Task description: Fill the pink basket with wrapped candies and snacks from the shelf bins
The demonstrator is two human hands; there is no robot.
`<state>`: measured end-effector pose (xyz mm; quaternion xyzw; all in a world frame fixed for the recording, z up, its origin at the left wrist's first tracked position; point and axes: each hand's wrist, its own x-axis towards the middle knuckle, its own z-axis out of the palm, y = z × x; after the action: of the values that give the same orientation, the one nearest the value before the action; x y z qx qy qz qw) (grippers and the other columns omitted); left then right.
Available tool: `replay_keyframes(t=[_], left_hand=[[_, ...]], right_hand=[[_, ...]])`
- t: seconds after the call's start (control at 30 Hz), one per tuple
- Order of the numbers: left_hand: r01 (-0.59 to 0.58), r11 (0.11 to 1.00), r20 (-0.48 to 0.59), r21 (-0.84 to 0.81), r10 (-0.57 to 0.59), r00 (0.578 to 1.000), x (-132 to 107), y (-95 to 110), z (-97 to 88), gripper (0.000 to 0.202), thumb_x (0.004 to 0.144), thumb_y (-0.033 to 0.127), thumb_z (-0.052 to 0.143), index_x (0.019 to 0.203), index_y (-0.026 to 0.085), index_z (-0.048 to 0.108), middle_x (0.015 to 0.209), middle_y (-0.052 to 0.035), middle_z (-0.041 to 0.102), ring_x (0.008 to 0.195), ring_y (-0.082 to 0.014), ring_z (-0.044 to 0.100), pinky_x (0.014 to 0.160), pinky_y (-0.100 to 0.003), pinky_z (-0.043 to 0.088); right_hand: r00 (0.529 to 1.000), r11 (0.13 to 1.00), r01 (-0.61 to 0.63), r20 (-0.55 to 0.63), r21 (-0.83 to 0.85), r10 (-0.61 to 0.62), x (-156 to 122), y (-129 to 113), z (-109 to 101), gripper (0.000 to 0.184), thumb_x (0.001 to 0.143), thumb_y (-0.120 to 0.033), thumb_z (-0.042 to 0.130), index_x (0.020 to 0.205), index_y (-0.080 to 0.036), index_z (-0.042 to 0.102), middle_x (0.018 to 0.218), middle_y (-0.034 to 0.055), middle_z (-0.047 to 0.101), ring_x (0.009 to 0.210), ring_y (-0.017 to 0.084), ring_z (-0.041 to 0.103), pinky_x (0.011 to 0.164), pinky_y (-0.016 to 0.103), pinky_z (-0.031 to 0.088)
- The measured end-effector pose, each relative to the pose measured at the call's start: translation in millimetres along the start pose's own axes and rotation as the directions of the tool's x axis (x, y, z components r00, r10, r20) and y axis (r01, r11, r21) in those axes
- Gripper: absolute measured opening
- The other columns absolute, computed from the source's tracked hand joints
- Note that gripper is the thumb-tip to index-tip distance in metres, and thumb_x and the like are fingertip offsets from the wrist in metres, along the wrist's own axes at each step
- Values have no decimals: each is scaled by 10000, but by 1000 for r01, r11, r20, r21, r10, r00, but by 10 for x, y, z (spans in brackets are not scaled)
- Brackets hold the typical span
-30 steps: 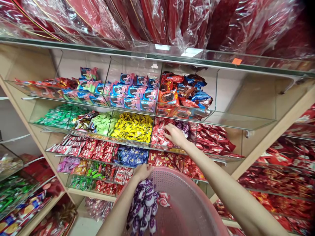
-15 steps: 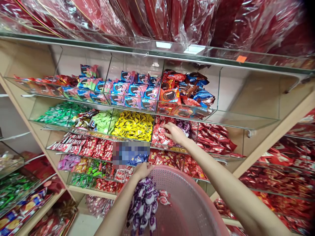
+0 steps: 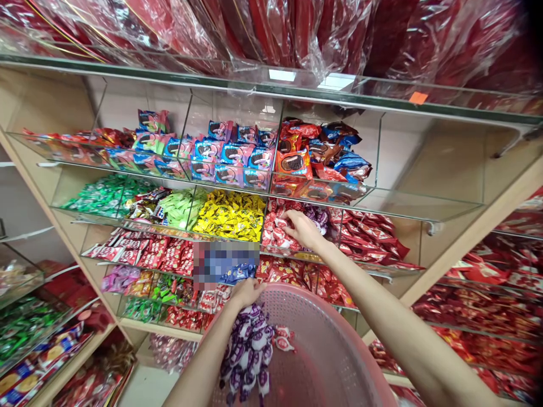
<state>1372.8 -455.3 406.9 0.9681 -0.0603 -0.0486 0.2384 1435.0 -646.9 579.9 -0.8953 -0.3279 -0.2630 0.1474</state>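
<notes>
Head view: at the centre of the frame, the right hand reaches among the red-and-white shelf candies with its fingers curled; whether they pinch one, I cannot tell. Lower down, the left hand grips the far rim of the pink basket, which fills the bottom centre. Inside it, a heap of purple basket candies lies beside the left forearm, with a few red-and-white basket candies just right of the heap. Over the last second very little changes: both hands keep their places and the basket's contents look the same. So the picking seems paused mid-choice, with nothing newly dropped in. Yellow packets fill the compartment left of the right hand.
</notes>
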Motion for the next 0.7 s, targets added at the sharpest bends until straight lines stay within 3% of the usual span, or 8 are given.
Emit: replay_keyframes(t=[0.2, 0.47, 0.6, 0.7], left_hand=[[2, 1000, 10, -8, -2, 1000, 3, -2, -1, 523, 771, 634, 297, 670, 214, 592, 691, -31, 640, 651, -167, 576, 518, -233, 283], [-1, 1000, 24, 4, 1, 1000, 6, 19, -1, 525, 776, 622, 295, 714, 214, 620, 722, -35, 646, 675, -170, 581, 551, -232, 318], [-14, 1000, 28, -7, 14, 1000, 18, 1, 26, 538, 772, 634, 283, 736, 223, 629, 755, -38, 659, 699, -182, 592, 577, -240, 347], [-4, 1000, 31, 5, 3, 999, 22, -4, 32, 529, 775, 623, 284, 756, 231, 637, 787, -46, 668, 731, -197, 602, 588, -247, 361]], right_hand=[[993, 1000, 12, -114, 26, -9, -91, -39, -143, 204, 792, -241, 504, 991, -200, 495, 971, 55, 560, 924, 198, 501, 810, 325, 392], [988, 994, 28, -157, 109, -11, -543, -505, -456, 238, 837, -277, 459, 1061, -206, 497, 1050, 85, 548, 1008, 225, 485, 869, 393, 371], [996, 973, 4, -90, 231, 18, -870, -741, -332, 244, 836, -284, 468, 1070, -222, 499, 1044, 80, 554, 1012, 214, 489, 873, 392, 377], [996, 937, -63, 88, 344, 34, -1218, -819, -60, 229, 834, -298, 472, 1050, -228, 505, 1027, 70, 562, 979, 191, 503, 842, 346, 399]])
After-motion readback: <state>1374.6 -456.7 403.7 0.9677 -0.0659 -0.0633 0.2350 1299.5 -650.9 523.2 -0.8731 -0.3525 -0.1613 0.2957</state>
